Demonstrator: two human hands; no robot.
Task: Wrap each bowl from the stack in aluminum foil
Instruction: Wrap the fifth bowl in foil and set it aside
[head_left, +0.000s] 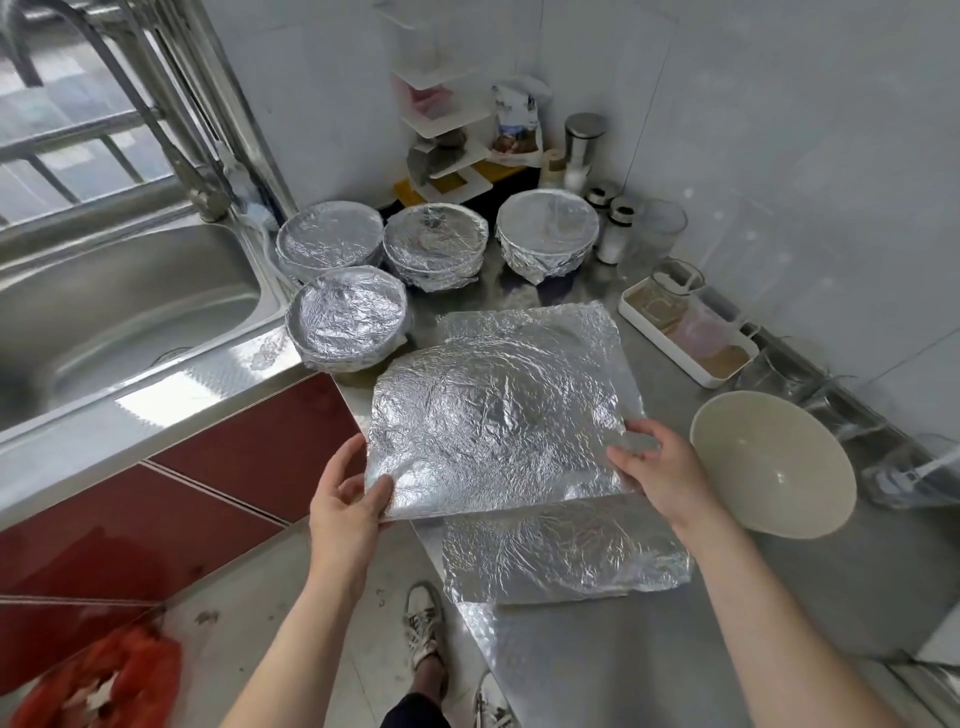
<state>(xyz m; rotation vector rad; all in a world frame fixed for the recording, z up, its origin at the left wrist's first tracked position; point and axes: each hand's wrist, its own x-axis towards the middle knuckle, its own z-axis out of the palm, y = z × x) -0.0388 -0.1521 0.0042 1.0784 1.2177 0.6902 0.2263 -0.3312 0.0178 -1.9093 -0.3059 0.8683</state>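
A crinkled sheet of aluminum foil (493, 421) is lifted a little above the steel counter. My left hand (348, 499) pinches its near left corner, thumb on top. My right hand (660, 467) grips its right edge. More foil sheets (566, 556) lie flat on the counter underneath. One bare cream bowl (769, 462) stands to the right of my right hand. Several foil-wrapped bowls sit behind the sheets: one near the sink (347, 317), one at back left (330, 239), one at back middle (435, 243), one at back right (546, 233).
A steel sink (119, 312) with a tap lies to the left. A white tray (685, 332) with containers, glass jars (649, 234) and a white rack (447, 130) line the back and right wall. The counter's front edge (431, 551) runs below the foil; red cabinets stand below the sink.
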